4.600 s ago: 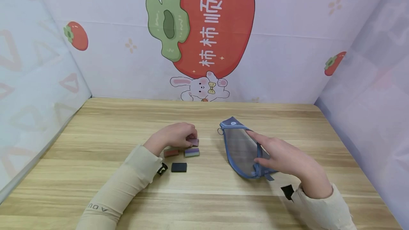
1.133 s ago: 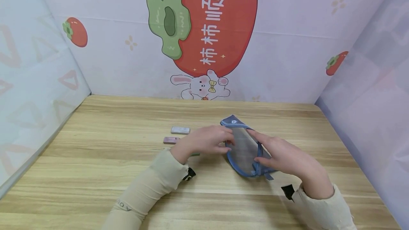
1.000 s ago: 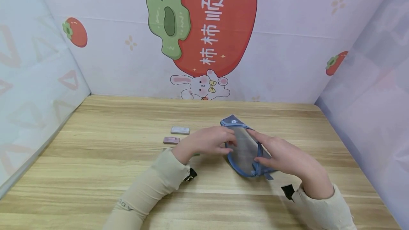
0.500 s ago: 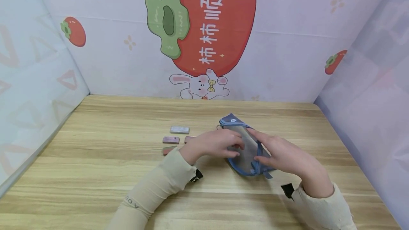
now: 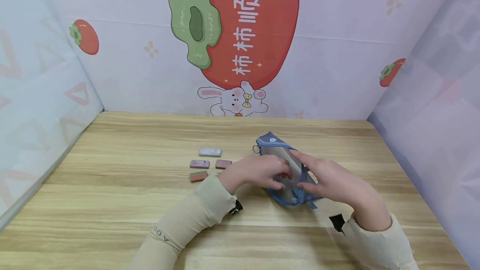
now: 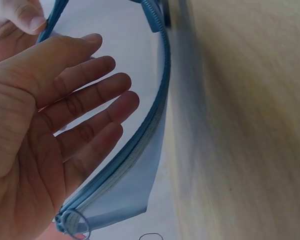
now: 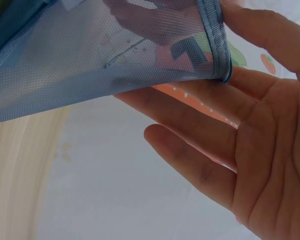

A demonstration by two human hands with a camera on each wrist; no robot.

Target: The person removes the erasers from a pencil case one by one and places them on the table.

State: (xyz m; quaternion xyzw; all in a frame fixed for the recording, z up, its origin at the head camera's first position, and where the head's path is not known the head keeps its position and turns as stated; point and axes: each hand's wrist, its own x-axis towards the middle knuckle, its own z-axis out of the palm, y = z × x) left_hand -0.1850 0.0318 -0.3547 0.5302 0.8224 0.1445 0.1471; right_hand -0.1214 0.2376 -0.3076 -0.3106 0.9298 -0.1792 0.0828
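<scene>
A blue-edged mesh zip pouch stands with its mouth unzipped on the wooden table. My right hand grips the rim of the mouth between thumb and fingers; in the right wrist view its other fingers lie outside the mesh. My left hand reaches over the pouch's mouth. In the left wrist view the left fingers are loosely bent and apart, and nothing shows in them. Through the mesh a dark angular shape appears, too unclear to name.
Small eraser-like blocks lie left of the pouch: a whitish one, a purple one, a mauve one and a red-and-green one. My left sleeve covers part of the table. A printed cloth wall rises behind.
My left hand has moved right from among the blocks to the pouch's mouth, then a little further in. The right hand keeps its grip on the rim. The black block seen earlier is out of sight.
</scene>
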